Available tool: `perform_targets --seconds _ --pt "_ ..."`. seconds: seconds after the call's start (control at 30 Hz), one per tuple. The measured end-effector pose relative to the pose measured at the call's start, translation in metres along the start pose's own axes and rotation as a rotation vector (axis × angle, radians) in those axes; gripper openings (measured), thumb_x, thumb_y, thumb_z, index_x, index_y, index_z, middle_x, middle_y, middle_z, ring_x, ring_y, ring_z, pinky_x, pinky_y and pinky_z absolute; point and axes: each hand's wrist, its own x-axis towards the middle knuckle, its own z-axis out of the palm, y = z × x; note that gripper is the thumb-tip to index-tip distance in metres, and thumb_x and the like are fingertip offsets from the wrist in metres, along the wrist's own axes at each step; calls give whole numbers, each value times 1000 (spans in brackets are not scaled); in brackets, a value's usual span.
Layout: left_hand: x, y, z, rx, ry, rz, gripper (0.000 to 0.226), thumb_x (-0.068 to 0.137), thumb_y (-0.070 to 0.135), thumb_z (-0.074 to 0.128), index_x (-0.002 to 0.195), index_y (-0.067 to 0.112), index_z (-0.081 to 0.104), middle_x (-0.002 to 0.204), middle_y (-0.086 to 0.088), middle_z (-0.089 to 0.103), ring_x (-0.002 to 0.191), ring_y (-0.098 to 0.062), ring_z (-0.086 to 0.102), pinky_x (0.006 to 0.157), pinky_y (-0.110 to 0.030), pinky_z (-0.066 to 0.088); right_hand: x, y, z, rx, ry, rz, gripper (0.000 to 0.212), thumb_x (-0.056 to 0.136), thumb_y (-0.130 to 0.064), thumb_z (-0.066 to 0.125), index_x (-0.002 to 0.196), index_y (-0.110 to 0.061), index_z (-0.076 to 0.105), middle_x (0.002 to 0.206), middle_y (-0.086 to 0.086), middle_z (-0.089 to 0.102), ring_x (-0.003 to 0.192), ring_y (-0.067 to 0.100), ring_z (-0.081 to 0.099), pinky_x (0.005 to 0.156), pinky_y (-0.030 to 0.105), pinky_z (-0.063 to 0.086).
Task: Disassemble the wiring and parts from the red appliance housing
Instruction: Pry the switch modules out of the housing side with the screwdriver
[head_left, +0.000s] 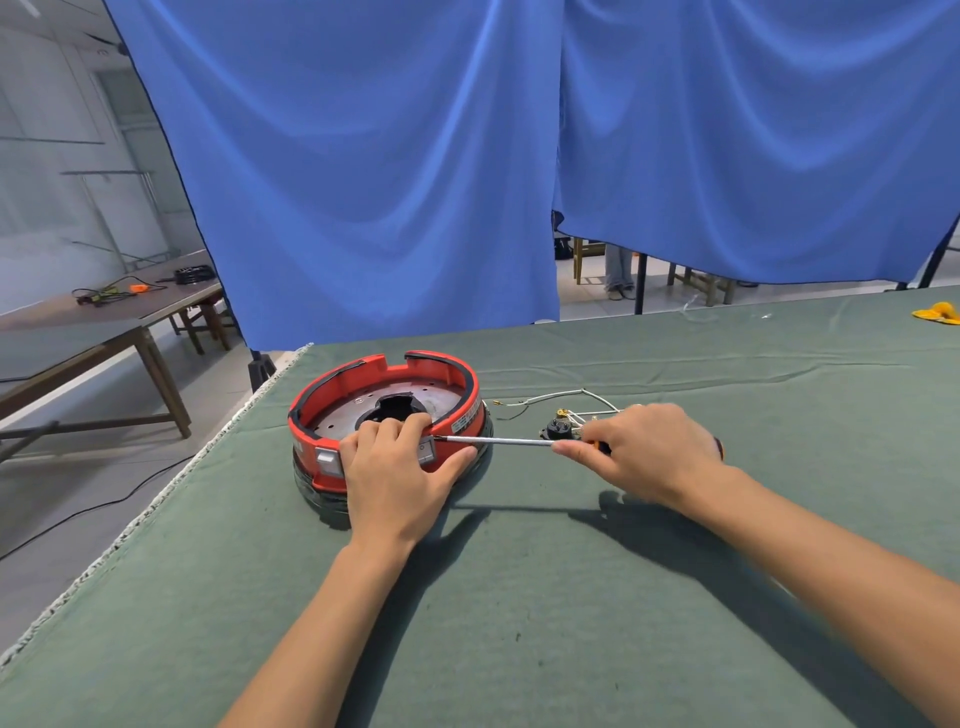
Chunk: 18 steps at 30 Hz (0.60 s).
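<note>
Now the left hand (397, 467) grips the round red housing (387, 415) while right-hand fingers (571, 447) hold a screwdriver (498, 441).

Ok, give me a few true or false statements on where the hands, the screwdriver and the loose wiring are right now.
1. The left hand grips the red housing at its near rim. True.
2. The right hand holds pliers. False: it holds a screwdriver.
3. The screwdriver tip is at the housing's right side. True.
4. The white wires sit inside the housing. False: they lie on the green table cover to its right.
</note>
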Motion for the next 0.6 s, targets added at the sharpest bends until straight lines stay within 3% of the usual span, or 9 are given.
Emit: perform_targets --seconds 0.13,0.27,0.5,0.6 --pt "0 1 0 -1 1 10 54 73 63 57 100 17 68 86 -4 66 88 -30 54 79 -38 28 24 13 -15 -121 13 -125 67 80 -74 5 66 -24 48 62 -3 60 56 23 43 47 29 22" --pt "-2 -1 -2 -10 3 19 52 73 61 58 99 17 68 88 -3 67 88 -30 55 79 -38 28 52 21 -32 -237 29 -273 62 89 -72 16 64 -21 42 61 -1 60 50 25 42 48 26 25" --pt "-7 -2 -8 -57 3 18 46 73 56 63 99 18 68 87 -2 65 88 -29 56 81 -40 33 86 27 -39 -373 19 -426 75 76 -74 -13 69 -19 38 55 -3 52 40 20 35 44 24 13" --pt "-8 -3 -9 -86 20 27 45 71 57 62 96 19 69 84 1 64 85 -27 56 81 -37 31 97 30 -33 -388 9 -465 77 77 -75 -14 70 -19 39 55 -5 49 43 19 39 43 23 14"
